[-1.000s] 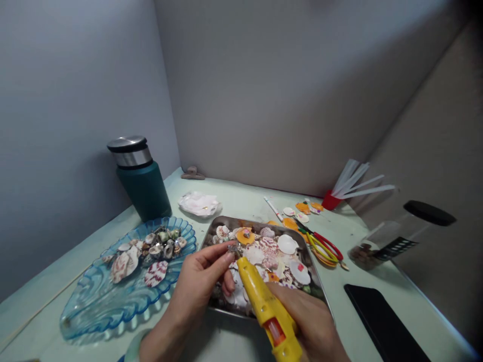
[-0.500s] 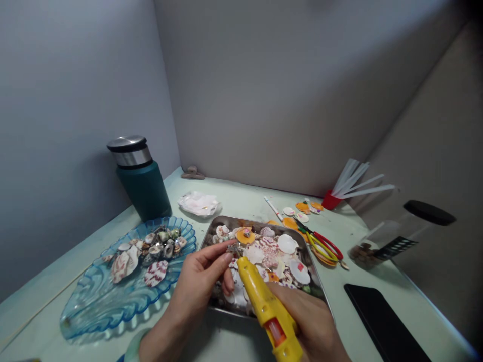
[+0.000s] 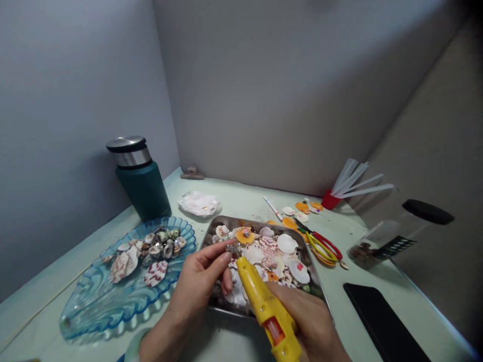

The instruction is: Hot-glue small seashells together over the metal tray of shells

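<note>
My right hand [image 3: 305, 314] grips a yellow hot glue gun [image 3: 260, 301], its nozzle pointing away from me toward my left fingertips. Between the thumb and forefinger of my left hand [image 3: 206, 276] is a small greyish piece, perhaps a little shell, too small to make out. The nozzle tip is close to this piece; whether they touch I cannot tell. Both hands are above a metal tray [image 3: 320, 284] full of seashells [image 3: 269, 246]. An orange shell [image 3: 245, 235] with a small piece on top lies just beyond my fingertips.
Left stands a blue scalloped dish [image 3: 98, 301] with shells, behind it a teal bottle [image 3: 144, 188]. A plastic packet [image 3: 199, 203] lies behind the tray. Rightward are scissors [image 3: 326, 244], glue sticks [image 3: 349, 181] in a red cup [image 3: 330, 200], a clear jar [image 3: 388, 236] and a black phone [image 3: 381, 322].
Hardly anything differs. Both hands keep their places, with the glue gun shifted very slightly to the left.
</note>
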